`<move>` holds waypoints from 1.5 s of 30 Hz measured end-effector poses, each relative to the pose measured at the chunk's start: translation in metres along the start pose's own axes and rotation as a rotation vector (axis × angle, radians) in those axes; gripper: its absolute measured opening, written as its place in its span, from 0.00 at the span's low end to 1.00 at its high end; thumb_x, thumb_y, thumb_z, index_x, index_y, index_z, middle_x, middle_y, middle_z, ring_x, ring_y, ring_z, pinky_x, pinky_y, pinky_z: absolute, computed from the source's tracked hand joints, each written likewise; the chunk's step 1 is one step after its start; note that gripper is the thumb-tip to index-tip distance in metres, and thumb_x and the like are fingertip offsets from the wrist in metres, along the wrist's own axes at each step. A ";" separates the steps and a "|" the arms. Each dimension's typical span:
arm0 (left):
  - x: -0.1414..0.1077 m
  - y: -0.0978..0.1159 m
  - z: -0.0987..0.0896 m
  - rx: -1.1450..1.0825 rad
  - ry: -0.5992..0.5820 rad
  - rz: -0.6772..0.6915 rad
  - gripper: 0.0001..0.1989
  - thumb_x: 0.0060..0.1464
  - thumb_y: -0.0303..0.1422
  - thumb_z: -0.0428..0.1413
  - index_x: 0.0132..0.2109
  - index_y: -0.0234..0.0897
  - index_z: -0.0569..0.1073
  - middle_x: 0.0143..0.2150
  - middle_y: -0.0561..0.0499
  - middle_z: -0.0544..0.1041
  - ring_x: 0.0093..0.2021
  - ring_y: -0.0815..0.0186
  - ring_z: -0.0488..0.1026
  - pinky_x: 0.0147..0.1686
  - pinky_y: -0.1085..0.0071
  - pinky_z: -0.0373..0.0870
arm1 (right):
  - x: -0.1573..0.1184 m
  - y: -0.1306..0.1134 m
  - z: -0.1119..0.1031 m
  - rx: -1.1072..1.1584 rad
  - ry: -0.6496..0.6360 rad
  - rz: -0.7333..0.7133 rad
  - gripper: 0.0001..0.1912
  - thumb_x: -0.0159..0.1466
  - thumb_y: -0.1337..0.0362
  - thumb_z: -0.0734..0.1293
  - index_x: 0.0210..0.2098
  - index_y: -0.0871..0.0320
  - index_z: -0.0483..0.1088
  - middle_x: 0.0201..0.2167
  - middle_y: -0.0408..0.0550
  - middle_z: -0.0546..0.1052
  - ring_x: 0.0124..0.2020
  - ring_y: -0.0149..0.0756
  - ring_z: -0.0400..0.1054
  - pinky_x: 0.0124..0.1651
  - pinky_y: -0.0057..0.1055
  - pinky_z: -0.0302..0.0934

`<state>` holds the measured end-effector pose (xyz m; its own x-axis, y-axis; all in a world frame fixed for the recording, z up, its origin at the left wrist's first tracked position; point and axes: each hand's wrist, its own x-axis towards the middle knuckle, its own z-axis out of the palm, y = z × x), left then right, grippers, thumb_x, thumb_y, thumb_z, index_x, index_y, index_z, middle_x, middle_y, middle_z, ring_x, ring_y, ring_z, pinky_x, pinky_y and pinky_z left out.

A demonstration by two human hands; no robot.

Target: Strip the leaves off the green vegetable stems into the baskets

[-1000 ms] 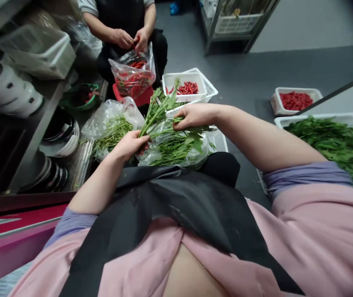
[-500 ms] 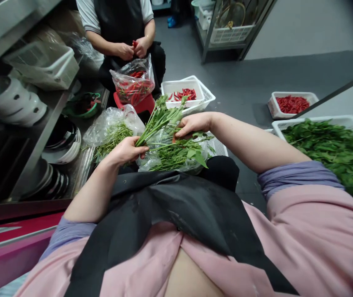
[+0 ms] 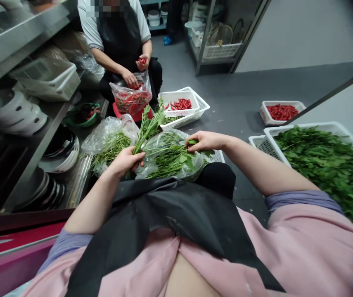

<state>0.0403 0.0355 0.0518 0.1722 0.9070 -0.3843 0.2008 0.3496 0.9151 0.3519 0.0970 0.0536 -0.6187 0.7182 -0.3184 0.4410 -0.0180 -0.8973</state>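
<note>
My left hand [image 3: 129,160] is closed round a bunch of leafy green stems [image 3: 148,128], whose tops point up and away from me. My right hand [image 3: 201,142] pinches a sprig of green leaves [image 3: 192,142] a little to the right of the bunch. Between and below both hands lies an open clear plastic bag [image 3: 199,167] full of the same long green stems [image 3: 164,161]. Left of it, a second clear bag [image 3: 94,134] holds thin cut stems [image 3: 114,144]. The fingertips of my right hand are partly hidden by leaves.
Opposite me a co-worker [image 3: 119,39] handles red chillies over a plastic bag [image 3: 147,88]. White baskets [image 3: 202,105] with chillies stand beyond my hands. At right are a chilli basket [image 3: 264,117] and a large leaf-filled basket [image 3: 339,128]. Metal shelving [image 3: 55,128] with dishes runs along the left.
My right hand has moved right, away from the bunch, with a leafy sprig in its fingers. My left hand keeps its bunch. The co-worker's hands have parted, one reaching into the chilli bag.
</note>
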 end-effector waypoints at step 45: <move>-0.010 0.000 0.002 0.004 -0.162 -0.012 0.18 0.46 0.41 0.63 0.30 0.36 0.62 0.16 0.57 0.66 0.12 0.77 0.56 0.11 0.81 0.50 | -0.034 0.017 0.070 -0.728 0.419 -0.409 0.10 0.57 0.63 0.63 0.37 0.59 0.72 0.33 0.50 0.77 0.33 0.36 0.69 0.34 0.28 0.57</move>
<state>0.0407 0.0260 0.0555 0.3228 0.8530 -0.4101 0.2077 0.3589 0.9100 0.3347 0.0239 0.0273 -0.5935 0.7673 0.2428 0.6274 0.6301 -0.4575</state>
